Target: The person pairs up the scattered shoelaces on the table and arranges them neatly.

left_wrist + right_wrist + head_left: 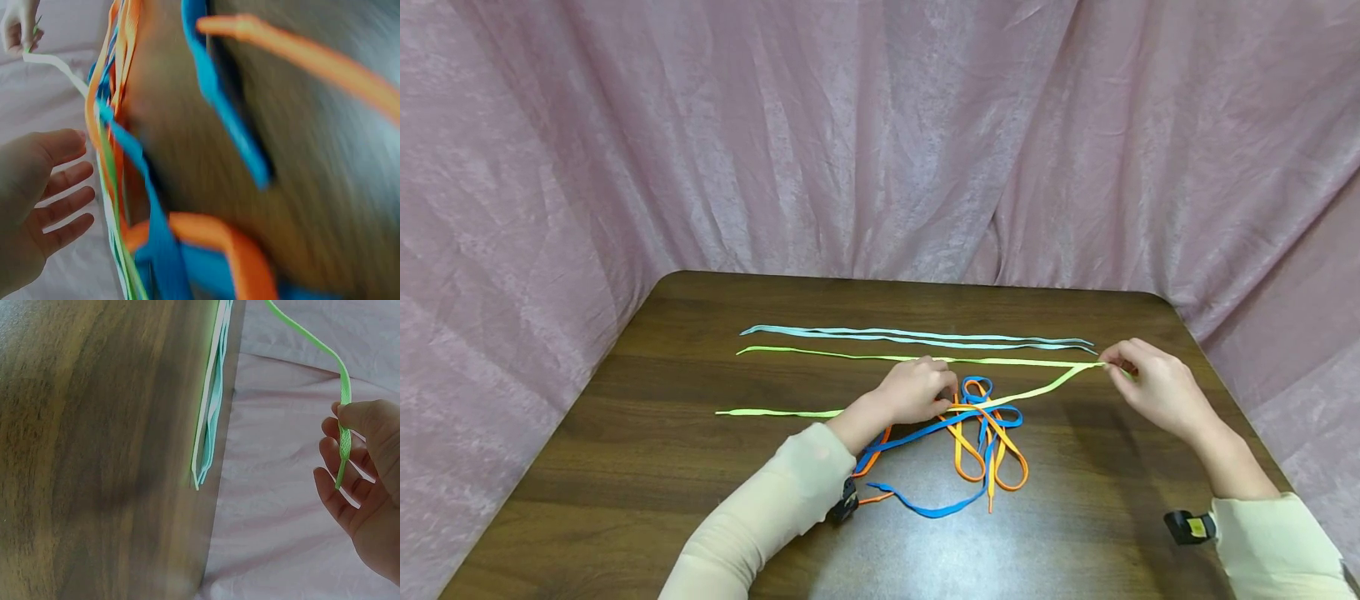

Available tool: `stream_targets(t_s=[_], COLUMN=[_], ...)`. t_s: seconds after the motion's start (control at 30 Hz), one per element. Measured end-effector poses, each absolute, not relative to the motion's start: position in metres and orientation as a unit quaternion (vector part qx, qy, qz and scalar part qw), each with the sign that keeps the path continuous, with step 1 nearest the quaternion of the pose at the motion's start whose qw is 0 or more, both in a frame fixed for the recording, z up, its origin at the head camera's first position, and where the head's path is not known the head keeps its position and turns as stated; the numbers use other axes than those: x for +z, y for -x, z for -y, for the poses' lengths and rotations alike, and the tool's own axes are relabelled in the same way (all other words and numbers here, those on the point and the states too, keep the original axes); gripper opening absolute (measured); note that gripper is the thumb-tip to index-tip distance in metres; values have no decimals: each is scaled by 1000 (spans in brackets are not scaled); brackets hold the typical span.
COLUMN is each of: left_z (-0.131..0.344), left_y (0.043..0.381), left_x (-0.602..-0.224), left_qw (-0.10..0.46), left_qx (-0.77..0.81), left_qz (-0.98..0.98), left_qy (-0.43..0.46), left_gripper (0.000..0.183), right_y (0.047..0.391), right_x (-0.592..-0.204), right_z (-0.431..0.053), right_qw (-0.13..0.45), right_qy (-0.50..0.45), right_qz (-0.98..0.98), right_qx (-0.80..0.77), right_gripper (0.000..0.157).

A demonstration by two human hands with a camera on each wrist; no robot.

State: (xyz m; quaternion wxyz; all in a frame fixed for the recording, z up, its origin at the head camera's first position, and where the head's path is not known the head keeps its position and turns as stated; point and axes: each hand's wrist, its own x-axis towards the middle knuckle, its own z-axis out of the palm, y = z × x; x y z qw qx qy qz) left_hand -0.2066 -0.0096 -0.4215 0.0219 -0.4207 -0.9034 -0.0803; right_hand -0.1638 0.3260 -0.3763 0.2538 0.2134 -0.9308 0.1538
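My right hand (pixel 1159 390) pinches the tipped end of a lime-green shoelace (pixel 344 394) between thumb and fingers, over the table's right side. That lace slants back left across the tangle, under my left forearm. My left hand (pixel 912 392) hovers at the left of a tangle of blue shoelace (pixel 934 511) and orange shoelace (pixel 1021 467). In the left wrist view its fingers (pixel 72 203) are loosely extended and apart, with nothing between them. A second lime-green shoelace (pixel 820 353) lies nearly straight behind the left hand. The left forearm covers part of the tangle.
Two mint-blue shoelaces (pixel 917 337) lie side by side along the back of the brown wooden table (pixel 625 467). Pink curtains (pixel 820 142) hang around the table's back and sides. Black wrist cameras are worn below both hands, the right one (pixel 1189 527) near the sleeve.
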Motion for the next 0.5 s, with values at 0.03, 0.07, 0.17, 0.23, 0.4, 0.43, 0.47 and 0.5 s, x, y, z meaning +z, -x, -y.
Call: stream_targets(t_s=[0.03, 0.07, 0.17, 0.23, 0.4, 0.43, 0.47, 0.5], left_z=[5, 0, -12, -20, -34, -36, -38, -40], left_y=[206, 206, 204, 204, 204, 204, 203, 203], left_x=[-423, -423, -424, -425, -429, -430, -431, -432], left_qw=[23, 23, 20, 15, 5, 4, 3, 5], left_qx=[-81, -82, -89, -90, -88, -87, -85, -84], left_qz=[905, 906, 909, 911, 920, 922, 924, 925], left_qy=[418, 415, 407, 402, 382, 378, 373, 371], left_gripper=[14, 15, 18, 21, 23, 24, 24, 23], right_y=[164, 164, 165, 165, 166, 166, 166, 166], right_x=[-376, -375, -374, -373, -369, -368, -367, -366], right_z=[-326, -325, -324, -323, -321, -321, -320, -320], right_qw=[256, 258, 261, 260, 260, 261, 261, 261], right_qy=[-215, -217, -222, -222, -223, -223, -224, -223], right_qz=[930, 928, 926, 927, 928, 928, 928, 928], right_qx=[154, 156, 158, 154, 146, 145, 145, 145], right_gripper=[22, 23, 23, 22, 19, 19, 18, 18])
